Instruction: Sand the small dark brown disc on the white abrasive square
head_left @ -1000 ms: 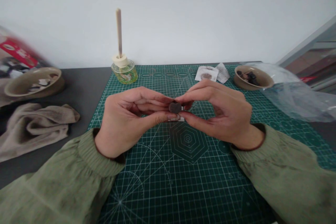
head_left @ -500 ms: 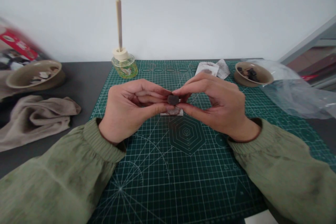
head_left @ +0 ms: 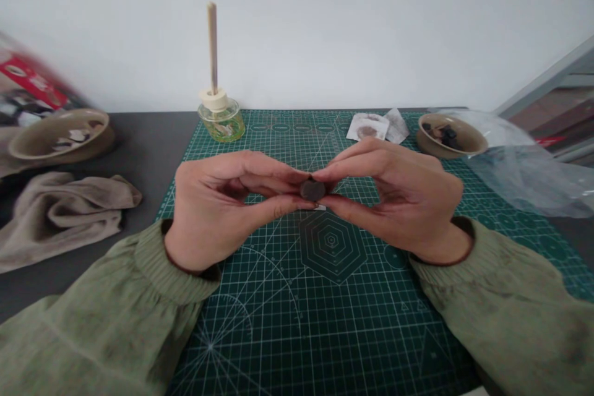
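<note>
A small dark brown lump, round in outline and like clay, is held between the fingertips of both hands above the green cutting mat. My left hand pinches its left side with thumb and fingers. On the right side, my right hand grips it the same way. Behind and below the lump, a small white piece shows only in part; the fingers and lump hide the rest.
Brown bowls with pieces in them stand at left and right. A reed diffuser stands at the mat's back left. White paper squares lie at the back, clear plastic at right, and a crumpled beige cloth at left.
Both hands keep hold of the lump. It has shifted slightly right and lower in view, its outline now looks rounder, and it covers more of the white piece behind it.
</note>
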Tool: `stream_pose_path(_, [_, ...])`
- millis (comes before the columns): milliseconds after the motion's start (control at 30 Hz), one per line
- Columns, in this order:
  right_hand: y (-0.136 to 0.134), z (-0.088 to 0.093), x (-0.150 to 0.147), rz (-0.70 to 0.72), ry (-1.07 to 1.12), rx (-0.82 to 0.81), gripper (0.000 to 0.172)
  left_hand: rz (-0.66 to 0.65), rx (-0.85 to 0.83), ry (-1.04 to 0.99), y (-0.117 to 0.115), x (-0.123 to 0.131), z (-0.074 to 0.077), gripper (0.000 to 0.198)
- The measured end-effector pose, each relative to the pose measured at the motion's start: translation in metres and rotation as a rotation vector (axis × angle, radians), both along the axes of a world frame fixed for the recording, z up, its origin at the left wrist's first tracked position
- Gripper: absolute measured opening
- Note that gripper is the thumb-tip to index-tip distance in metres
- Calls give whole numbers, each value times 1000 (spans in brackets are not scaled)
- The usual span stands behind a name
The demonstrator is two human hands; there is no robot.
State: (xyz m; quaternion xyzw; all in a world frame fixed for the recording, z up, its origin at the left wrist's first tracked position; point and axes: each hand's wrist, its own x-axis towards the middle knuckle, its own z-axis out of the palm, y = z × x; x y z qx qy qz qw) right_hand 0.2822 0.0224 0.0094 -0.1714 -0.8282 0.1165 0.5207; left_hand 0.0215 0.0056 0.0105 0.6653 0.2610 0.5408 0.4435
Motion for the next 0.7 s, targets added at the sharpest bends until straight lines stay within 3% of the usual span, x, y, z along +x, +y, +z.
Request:
stream_pose_path(367, [-2, 2, 1, 14, 4, -5, 23, 14, 40, 28, -2, 1, 2, 32])
stream_pose_path(467, [-5, 3, 0, 8, -14, -34, 19, 30, 10, 50, -1, 1, 2, 20])
stream_pose_path(533, [-5, 2, 0, -35, -42, -80, 15, 49, -40, 77, 2, 0, -1, 24])
stream_pose_path(633, [-1, -2, 1, -149, -32, -201, 16, 125, -42, 207, 9, -4, -10, 35])
stream_pose_path(700, [2, -6, 3, -209, 7, -286, 18, 222, 92, 422, 14, -8, -16, 32])
